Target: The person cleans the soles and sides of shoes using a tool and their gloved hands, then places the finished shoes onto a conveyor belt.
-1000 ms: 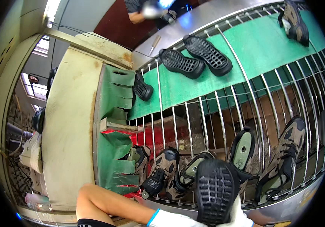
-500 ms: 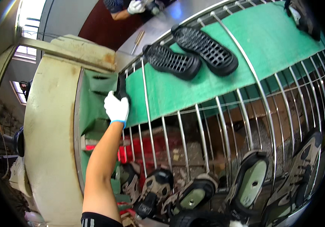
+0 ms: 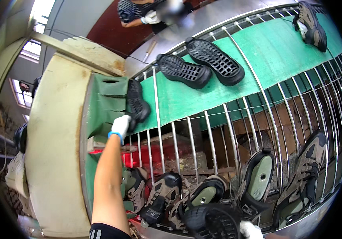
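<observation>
My left hand (image 3: 121, 125), in a white glove with a blue cuff, is closed at the near edge of a black piece that looks like another shoe sole, mostly hidden by the fingers. Just beyond it, a black shoe sole (image 3: 138, 104) lies on the green belt (image 3: 187, 101), by the green flaps. At the lower edge my gloved right hand (image 3: 251, 230) is partly cut off, beside a raised black shoe sole (image 3: 212, 221) that it appears to grip. Two black soles (image 3: 183, 71) with open grids lie farther along the belt.
Metal rods (image 3: 206, 139) cross the rack. Several brown-and-black shoes (image 3: 163, 195) stand along its near side; one shoe (image 3: 312, 28) lies at the belt's far right. A cream machine housing (image 3: 55, 151) stands left. Across the metal table, a co-worker's gloved hand (image 3: 151, 17) shows near a handled tool (image 3: 150, 48).
My left hand has moved nearer, and a sole by the flaps now shows fully on the belt. At the lower edge, my right hand and its black sole have risen into view.
</observation>
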The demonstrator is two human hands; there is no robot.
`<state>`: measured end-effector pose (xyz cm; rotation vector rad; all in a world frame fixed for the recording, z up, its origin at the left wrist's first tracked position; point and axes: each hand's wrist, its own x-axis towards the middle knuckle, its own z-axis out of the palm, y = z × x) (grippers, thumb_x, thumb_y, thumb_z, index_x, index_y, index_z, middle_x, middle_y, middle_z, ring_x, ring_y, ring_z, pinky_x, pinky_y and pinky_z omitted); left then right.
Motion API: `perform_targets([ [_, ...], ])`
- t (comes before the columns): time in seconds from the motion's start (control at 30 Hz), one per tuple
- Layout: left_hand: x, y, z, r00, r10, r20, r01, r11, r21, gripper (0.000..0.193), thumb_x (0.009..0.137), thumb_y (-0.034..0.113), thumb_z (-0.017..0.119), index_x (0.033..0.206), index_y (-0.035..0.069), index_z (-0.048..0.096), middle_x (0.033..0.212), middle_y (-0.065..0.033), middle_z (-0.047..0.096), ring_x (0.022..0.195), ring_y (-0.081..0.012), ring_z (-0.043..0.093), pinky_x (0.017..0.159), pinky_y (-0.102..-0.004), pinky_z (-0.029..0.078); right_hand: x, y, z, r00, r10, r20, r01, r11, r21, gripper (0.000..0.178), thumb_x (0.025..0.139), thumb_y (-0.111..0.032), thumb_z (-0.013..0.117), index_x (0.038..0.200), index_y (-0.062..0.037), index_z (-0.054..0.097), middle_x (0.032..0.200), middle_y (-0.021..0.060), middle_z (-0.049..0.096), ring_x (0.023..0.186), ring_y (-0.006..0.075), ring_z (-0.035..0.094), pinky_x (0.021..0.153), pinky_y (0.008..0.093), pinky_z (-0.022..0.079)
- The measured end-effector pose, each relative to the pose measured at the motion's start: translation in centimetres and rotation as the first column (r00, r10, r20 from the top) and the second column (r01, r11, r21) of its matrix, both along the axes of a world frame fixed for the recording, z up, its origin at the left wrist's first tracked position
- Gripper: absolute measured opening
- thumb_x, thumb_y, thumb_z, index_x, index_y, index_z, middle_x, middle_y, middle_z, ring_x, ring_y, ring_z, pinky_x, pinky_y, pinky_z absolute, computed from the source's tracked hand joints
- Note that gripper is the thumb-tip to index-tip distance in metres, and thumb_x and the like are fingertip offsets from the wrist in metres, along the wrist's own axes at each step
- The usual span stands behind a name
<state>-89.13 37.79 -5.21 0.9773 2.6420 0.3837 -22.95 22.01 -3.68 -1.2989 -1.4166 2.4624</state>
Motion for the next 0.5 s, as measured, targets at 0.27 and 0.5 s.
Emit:
perform_targets([
  [0.27,12.2,-4.8,-2.0,0.823,-0.240,-0.514,0.198,0.971,-0.136,0.055,0.082,0.035,0.083,0.119,0.005,0.057,0.121,-0.0214,0.060,0.117,-0.0445,0.061,0.096,-0.0554,0.054,-0.5,-2.3,-1.9,0.966,-0.156,-0.208,0.195,0.964,0.181,0.068,0.090,-0.003,0.076,0.152,0.0041,0.049,0.132,0.0157,0.070,0.120,0.0243,0.066,0.109,0.0397,0.050],
  [0.5,20.7,-11.3,3.5,0.807,-0.146,-0.572,0.350,0.899,0.264,0.059,0.084,0.038,0.084,0.125,0.004,0.059,0.120,-0.0211,0.063,0.111,-0.0426,0.065,0.096,-0.0511,0.053,-2.4,-2.2,-2.2,0.875,-0.094,-0.476,0.119,0.993,0.023,0.072,0.098,-0.013,0.077,0.156,0.0094,0.041,0.152,0.0205,0.058,0.143,0.0249,0.053,0.123,0.0404,0.037],
])
